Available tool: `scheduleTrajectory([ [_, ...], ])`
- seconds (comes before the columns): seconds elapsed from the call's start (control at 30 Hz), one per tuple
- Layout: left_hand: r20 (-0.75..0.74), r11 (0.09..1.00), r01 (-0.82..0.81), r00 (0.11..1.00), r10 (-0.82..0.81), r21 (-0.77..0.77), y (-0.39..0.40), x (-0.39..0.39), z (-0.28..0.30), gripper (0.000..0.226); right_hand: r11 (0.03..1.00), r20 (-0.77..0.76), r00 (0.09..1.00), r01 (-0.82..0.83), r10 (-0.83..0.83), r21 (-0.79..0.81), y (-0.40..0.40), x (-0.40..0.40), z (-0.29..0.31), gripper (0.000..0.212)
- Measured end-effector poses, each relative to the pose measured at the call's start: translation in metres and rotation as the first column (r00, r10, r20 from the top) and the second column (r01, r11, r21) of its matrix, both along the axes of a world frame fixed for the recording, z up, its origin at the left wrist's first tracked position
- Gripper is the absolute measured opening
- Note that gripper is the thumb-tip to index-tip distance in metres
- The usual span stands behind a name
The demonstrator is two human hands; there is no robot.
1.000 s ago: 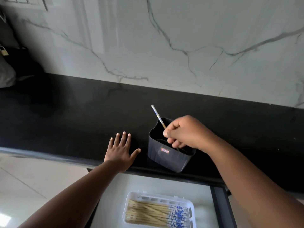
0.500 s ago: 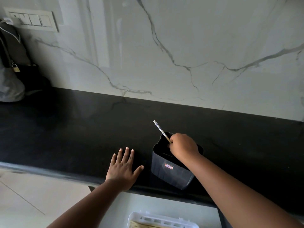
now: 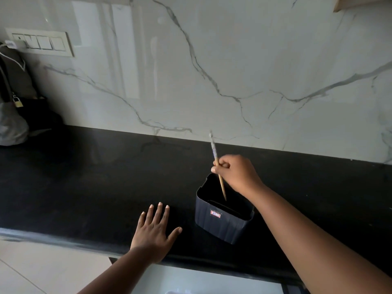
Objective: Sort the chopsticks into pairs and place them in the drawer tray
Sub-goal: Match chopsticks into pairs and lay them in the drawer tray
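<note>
A dark plastic holder [image 3: 222, 221] with a small red label stands near the front edge of the black countertop [image 3: 84, 177]. My right hand [image 3: 237, 172] is above its rim, shut on a single wooden chopstick [image 3: 221, 185] with a blue-and-white patterned top end. The chopstick is lifted, its thin tip still just inside the holder's mouth. My left hand [image 3: 156, 232] rests flat on the counter left of the holder, fingers spread. Only a sliver of the white drawer tray [image 3: 174, 292] shows at the bottom edge.
A marble wall [image 3: 212, 71] rises behind the counter, with a switch panel [image 3: 42, 42] at the upper left. Bags [image 3: 12, 115] sit in the left corner. The open drawer's pale floor [image 3: 201, 281] lies below the counter edge.
My right hand has risen, pulling the chopstick most of the way out of the holder. The view has tilted up, so the tray of chopsticks has nearly left the frame. My left hand stays flat.
</note>
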State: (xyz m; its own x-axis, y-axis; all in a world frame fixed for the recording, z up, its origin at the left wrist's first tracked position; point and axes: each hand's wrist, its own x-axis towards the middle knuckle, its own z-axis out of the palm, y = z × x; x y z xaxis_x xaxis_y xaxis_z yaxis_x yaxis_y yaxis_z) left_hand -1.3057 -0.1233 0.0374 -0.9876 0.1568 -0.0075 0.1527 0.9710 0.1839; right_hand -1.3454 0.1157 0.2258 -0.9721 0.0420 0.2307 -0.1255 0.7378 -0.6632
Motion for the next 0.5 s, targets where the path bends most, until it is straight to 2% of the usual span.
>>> scheduleTrajectory([
  [0.07, 0.029, 1.000, 0.000, 1.000, 0.001, -0.012, 0.001, 0.000, 0.002, 0.085, 0.969, -0.069, 0.998, -0.016, -0.001, -0.248, 0.002, 0.010, 0.021, 0.004],
  [0.17, 0.070, 1.000, 0.001, 0.998, -0.002, 0.011, 0.001, -0.003, 0.016, 0.088, 0.804, -0.082, 0.996, -0.027, -0.027, -0.594, 0.006, 0.027, 0.050, 0.005],
  [0.2, 0.011, 0.998, 0.009, 1.000, -0.009, 0.060, 0.002, -0.006, 0.027, 0.089, 0.723, -0.057, 0.998, -0.019, -0.027, -0.690, 0.007, 0.032, 0.057, 0.004],
  [0.27, -0.215, 0.972, 0.083, 0.976, -0.034, 0.221, 0.006, -0.013, 0.060, 0.085, 0.544, 0.016, 1.000, 0.004, 0.017, -0.839, 0.007, 0.041, 0.067, 0.001],
  [0.33, -0.444, 0.888, 0.259, 0.893, -0.071, 0.380, 0.016, -0.018, 0.103, 0.076, 0.367, 0.084, 0.993, 0.046, 0.088, -0.929, 0.002, 0.048, 0.069, 0.003],
  [0.4, -0.599, 0.759, 0.461, 0.792, -0.118, 0.460, 0.029, -0.017, 0.147, 0.064, 0.226, 0.137, 0.979, 0.101, 0.152, -0.969, -0.008, 0.054, 0.068, 0.007],
  [0.5, -0.758, 0.535, 0.687, 0.640, -0.124, 0.492, 0.044, -0.005, 0.199, 0.039, 0.102, 0.161, 0.957, 0.140, 0.240, -0.985, -0.024, 0.061, 0.063, 0.014],
])
